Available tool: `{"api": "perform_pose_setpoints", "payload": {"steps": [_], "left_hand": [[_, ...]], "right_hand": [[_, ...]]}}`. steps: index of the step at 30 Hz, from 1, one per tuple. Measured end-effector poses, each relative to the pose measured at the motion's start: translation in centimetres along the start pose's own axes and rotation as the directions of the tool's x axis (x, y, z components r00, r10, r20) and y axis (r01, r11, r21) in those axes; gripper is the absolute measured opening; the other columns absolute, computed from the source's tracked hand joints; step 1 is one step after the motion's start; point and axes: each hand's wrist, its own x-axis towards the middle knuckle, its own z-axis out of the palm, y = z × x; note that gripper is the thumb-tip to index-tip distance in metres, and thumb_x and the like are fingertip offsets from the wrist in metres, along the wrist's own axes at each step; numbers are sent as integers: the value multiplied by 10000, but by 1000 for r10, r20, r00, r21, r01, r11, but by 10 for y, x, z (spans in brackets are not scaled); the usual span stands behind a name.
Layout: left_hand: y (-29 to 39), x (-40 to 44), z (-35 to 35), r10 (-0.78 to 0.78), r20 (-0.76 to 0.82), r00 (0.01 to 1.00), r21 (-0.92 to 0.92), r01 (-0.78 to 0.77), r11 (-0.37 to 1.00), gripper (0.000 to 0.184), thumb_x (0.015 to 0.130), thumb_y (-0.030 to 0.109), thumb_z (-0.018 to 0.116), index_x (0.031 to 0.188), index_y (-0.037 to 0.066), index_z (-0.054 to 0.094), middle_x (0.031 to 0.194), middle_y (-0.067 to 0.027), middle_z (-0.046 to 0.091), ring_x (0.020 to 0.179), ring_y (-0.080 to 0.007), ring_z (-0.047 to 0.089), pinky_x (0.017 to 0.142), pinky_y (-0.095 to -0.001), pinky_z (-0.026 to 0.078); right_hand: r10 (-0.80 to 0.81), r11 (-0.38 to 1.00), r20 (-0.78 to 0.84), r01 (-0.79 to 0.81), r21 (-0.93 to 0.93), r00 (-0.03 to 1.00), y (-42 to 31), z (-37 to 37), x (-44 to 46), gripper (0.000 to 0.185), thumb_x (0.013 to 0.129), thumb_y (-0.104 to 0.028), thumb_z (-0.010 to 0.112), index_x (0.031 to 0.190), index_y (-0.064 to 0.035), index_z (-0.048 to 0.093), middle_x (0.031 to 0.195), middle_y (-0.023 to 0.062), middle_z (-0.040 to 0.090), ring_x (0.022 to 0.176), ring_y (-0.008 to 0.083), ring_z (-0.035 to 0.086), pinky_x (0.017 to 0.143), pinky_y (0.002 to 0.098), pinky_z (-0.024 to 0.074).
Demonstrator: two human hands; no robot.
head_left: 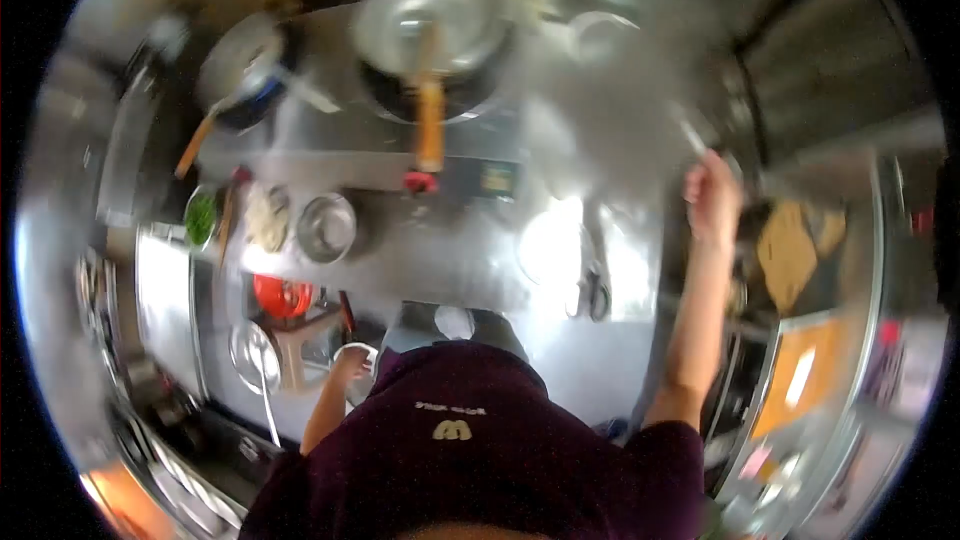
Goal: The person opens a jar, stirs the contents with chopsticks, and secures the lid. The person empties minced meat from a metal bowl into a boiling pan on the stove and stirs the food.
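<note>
My right hand (712, 198) is stretched far out to the right, its fingers closed round a slim pale utensil (692, 135) that is too blurred to identify. Low on the left, beside my body, my left hand (350, 364) grips a white-rimmed bowl (371, 352) at its edge; the fingers are small and partly smeared. A steel bowl (327, 228) stands on the counter ahead of that hand. Left of it lie pale food pieces (267, 220) and a bowl of chopped greens (201, 217).
A covered pan (430, 15) with a wooden handle sits at the back centre. Another pan (240, 65) is at the back left. Dark-handled tools (598, 290) lie near the counter's front edge. A red basin (282, 295) and a strainer (255, 355) are lower left. Cutting boards (785, 255) stand right.
</note>
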Motion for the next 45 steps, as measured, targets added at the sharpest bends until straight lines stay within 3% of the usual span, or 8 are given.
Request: {"api": "perform_pose_setpoints", "payload": {"steps": [8, 11, 17, 22, 24, 28, 36, 45], "left_hand": [[19, -20, -33, -103, 26, 994, -124, 106, 987, 289, 815, 314, 387, 902, 76, 526, 869, -60, 608, 665, -192, 595, 550, -327, 448], [-64, 33, -82, 58, 396, 916, -600, 210, 772, 310, 790, 357, 393, 919, 99, 508, 825, -35, 569, 650, -190, 547, 530, -328, 416], [-105, 8, -116, -90, 88, 992, -621, 125, 774, 320, 783, 398, 398, 978, 173, 515, 860, -78, 565, 738, -241, 552, 642, -401, 419], [-121, 10, -139, -250, 93, 964, -628, 252, 736, 298, 797, 311, 437, 1017, 126, 512, 859, -90, 579, 744, -269, 568, 661, -417, 438], [-102, 9, -142, -276, 5, 961, -475, 245, 845, 286, 795, 295, 442, 1015, 125, 512, 862, -95, 578, 733, -262, 570, 646, -392, 445], [-93, 26, -163, 15, 144, 989, -530, 64, 845, 277, 813, 349, 399, 967, 153, 520, 852, -51, 585, 719, -226, 573, 631, -351, 442], [-45, 72, -169, -170, 120, 978, -194, 191, 962, 270, 809, 328, 450, 962, 118, 524, 901, -59, 563, 787, -234, 554, 658, -380, 441], [33, 24, -160, -149, 113, 982, -108, 161, 981, 246, 835, 310, 428, 998, 137, 490, 898, -38, 555, 776, -214, 557, 639, -355, 455]], "right_hand": [[-414, 890, 395, 456, -16, 820, -50, 330, -16, 174, 839, -186, 542, 844, -12, 542, 610, 30, 543, 479, 78, 447, 445, 214, 345], [-571, 734, 496, 678, -50, 654, -13, 465, -34, 163, 843, -177, 537, 865, -17, 556, 626, 33, 562, 504, 75, 476, 456, 206, 363], [-498, -258, 864, 937, -235, 79, 146, 643, -86, 82, 767, -91, 505, 817, -40, 546, 672, 147, 587, 630, 301, 587, 537, 367, 476], [-596, 494, 515, 787, -370, 616, 241, 712, 13, 127, 807, -108, 502, 771, 13, 514, 633, 143, 586, 546, 226, 580, 411, 337, 422], [-36, 985, 538, 120, -122, 842, 177, 689, 9, 161, 834, -114, 481, 775, 30, 519, 590, 125, 568, 464, 160, 522, 386, 280, 405], [-174, 943, 531, 296, -154, 829, 52, 576, 53, 180, 849, -196, 478, 767, -52, 550, 692, 32, 556, 636, 138, 505, 584, 248, 412], [-555, 822, -214, 490, -290, 804, -51, 170, -47, 143, 839, -156, 517, 826, -18, 549, 579, 57, 506, 458, 102, 452, 385, 219, 329], [-45, 840, -475, -224, -494, 879, 113, -36, -44, 233, 801, -233, 554, 814, -2, 573, 568, 70, 545, 470, 119, 510, 400, 242, 391]]}}
